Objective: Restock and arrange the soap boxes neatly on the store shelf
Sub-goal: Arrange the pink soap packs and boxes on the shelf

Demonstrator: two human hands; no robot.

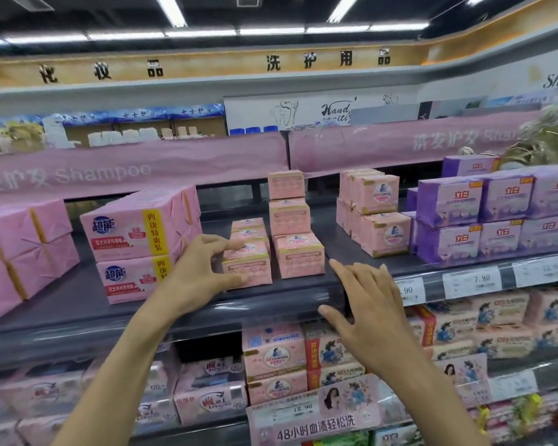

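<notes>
Small pink soap boxes stand on the dark shelf [78,304] in two rows. My left hand [200,272] pinches the front box [248,268] of the left row, thumb at its lower front corner and fingers on its top left edge. Behind it more boxes line up. To the right sits another pink box [300,255], with a stack of two [289,201] behind it. My right hand [364,304] hovers spread over the shelf's front edge, right of that box, holding nothing.
Large pink multipacks [139,239] stand at the left, close to my left hand. Pink stacked boxes [374,214] and purple packs [484,217] fill the right. Price tags [471,281] line the shelf edge. A lower shelf holds more soap packs [274,362].
</notes>
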